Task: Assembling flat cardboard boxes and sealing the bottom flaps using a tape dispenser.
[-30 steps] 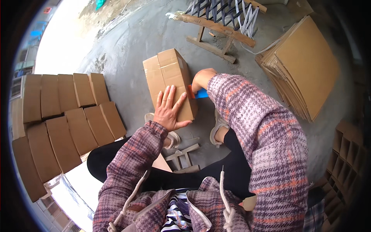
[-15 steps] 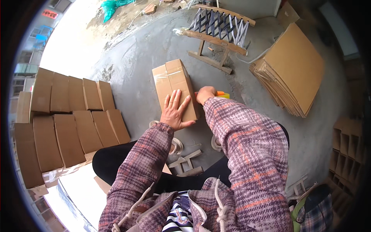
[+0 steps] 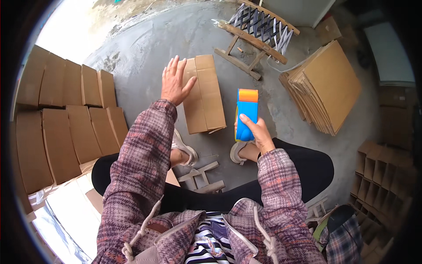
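A closed cardboard box [image 3: 205, 94] stands on the grey floor between my feet, with a seam running along its top. At its near end, a small flap edge sticks out. My left hand [image 3: 175, 83] is open with fingers stretched, over the box's far left edge; whether it touches the cardboard I cannot tell. To the right of the box, my right hand [image 3: 258, 132] is closed around a blue and orange tape dispenser [image 3: 249, 108], its orange end pointing away from me. The thumb lies along the blue side, and the dispenser is apart from the box.
Cardboard boxes [image 3: 70, 132] are stacked in rows on the left. Flattened cardboard sheets [image 3: 332, 88] lean at the right, near a wooden stool with woven straps [image 3: 259, 31]. A small wooden frame [image 3: 202, 178] lies near my feet. Divided cardboard pieces [image 3: 378, 171] fill the lower right.
My left hand has lifted from the box's top and moved up and left. My right hand has come back toward me, bringing the tape dispenser into full view. The box has turned slightly.
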Tool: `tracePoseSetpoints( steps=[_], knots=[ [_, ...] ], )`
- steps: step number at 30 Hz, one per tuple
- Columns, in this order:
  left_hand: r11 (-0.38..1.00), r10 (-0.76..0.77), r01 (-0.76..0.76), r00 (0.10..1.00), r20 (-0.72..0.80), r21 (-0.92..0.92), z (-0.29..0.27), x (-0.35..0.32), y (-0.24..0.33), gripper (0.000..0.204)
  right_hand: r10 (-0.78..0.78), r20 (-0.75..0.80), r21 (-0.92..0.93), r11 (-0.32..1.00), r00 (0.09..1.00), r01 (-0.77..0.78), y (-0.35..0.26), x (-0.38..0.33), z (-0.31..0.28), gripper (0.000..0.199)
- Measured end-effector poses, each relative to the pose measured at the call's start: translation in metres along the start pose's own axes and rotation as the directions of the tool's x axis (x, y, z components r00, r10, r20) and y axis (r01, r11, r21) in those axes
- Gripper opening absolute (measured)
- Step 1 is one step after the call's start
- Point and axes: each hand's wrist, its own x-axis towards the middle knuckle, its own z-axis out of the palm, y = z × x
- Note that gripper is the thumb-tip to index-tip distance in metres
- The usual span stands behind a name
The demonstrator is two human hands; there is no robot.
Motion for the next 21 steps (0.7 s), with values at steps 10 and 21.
tracePoseSetpoints(
  steps=[10, 21],
  knots=[
    [0.896, -0.169, 0.303, 0.908, 0.383, -0.324, 0.035, 0.072, -0.044, 0.049, -0.033, -0.23, 0.335, 0.936, 0.973, 0.111, 0.059, -0.026, 0.074, 0.051],
    [0.687, -0.667, 0.663, 0.738, 0.104, -0.298, -0.046, -0.033, -0.042, 0.043, -0.105, -0.014, -0.167, 0.981, 0.994, 0.102, -0.048, 0.03, 0.033, 0.046]
  ],
)
